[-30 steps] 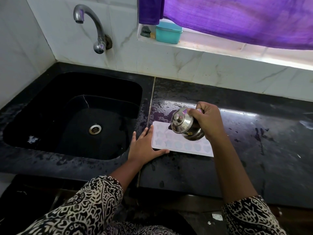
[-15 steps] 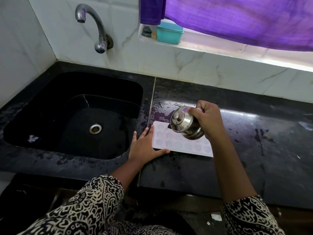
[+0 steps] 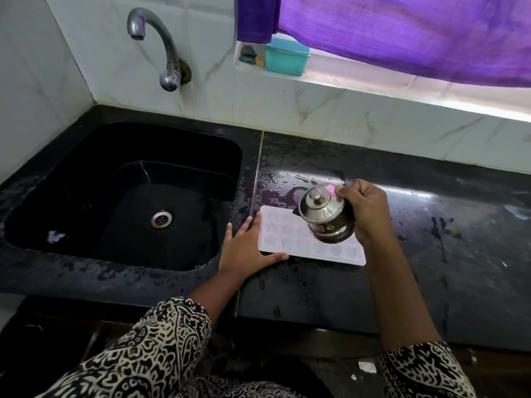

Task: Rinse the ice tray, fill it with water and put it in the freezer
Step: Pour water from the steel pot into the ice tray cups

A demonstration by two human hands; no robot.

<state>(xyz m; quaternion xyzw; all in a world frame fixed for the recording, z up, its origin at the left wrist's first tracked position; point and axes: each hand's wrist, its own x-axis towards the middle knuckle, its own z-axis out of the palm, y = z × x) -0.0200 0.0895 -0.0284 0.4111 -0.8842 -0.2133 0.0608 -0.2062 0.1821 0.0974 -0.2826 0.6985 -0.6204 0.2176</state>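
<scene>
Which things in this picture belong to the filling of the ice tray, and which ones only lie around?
In use:
- white flat ice tray with shaped moulds
- shiny steel lidded pot, tilted over the tray
- right hand, holding the pot
- left hand, flat on the tray's corner

Idle now:
- teal plastic box on the sill
- purple curtain
- curved metal tap
- black sink

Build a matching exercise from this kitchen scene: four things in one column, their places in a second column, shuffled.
Things:
1. ice tray
2. steel pot
3. teal box
4. tap

Places:
a. on the window ledge
b. mounted above the sink
c. held tilted in the right hand
d. flat on the counter

Pairs: 1-d, 2-c, 3-a, 4-b
</scene>
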